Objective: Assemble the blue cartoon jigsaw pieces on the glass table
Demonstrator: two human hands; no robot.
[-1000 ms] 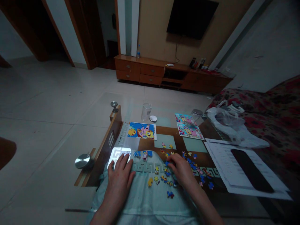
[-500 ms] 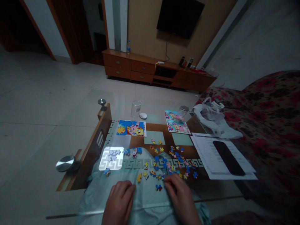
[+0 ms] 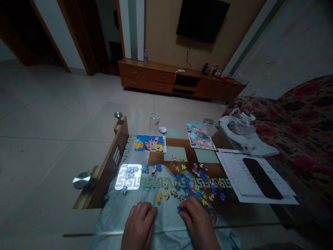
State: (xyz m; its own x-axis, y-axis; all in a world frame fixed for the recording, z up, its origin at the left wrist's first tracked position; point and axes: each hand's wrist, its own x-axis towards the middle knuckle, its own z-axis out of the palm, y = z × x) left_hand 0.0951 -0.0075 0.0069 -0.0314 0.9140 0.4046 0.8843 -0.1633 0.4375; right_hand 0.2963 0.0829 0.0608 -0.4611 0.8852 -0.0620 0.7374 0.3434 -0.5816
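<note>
At the near edge of the glass table, my right hand [image 3: 196, 217] pinches a blue jigsaw piece [image 3: 179, 209] between thumb and fingers. To its left my left hand [image 3: 140, 218] rests on the glass, fingers curled together, with nothing visible in them. Loose jigsaw pieces [image 3: 191, 187] in blue, yellow and pink are scattered beyond my right hand. A yellow piece [image 3: 159, 198] lies just beyond my left hand. Several joined pieces [image 3: 132, 172] lie in a bright white glare patch at the left, with a short strip of blue pieces [image 3: 154, 169] beside them.
A cartoon picture card [image 3: 150, 143] lies at the far left, with a glass jar [image 3: 154, 122] and a white lid [image 3: 162, 130] behind it. Another picture sheet [image 3: 202, 141] has a jar [image 3: 207, 124] on it. At right are papers [image 3: 234, 184], a black phone [image 3: 262, 178] and a plastic bag [image 3: 241, 133].
My right hand has moved slightly left and closed on the blue jigsaw piece that lay on the glass beside it. The view has shifted a little; my left hand stays resting on the table.
</note>
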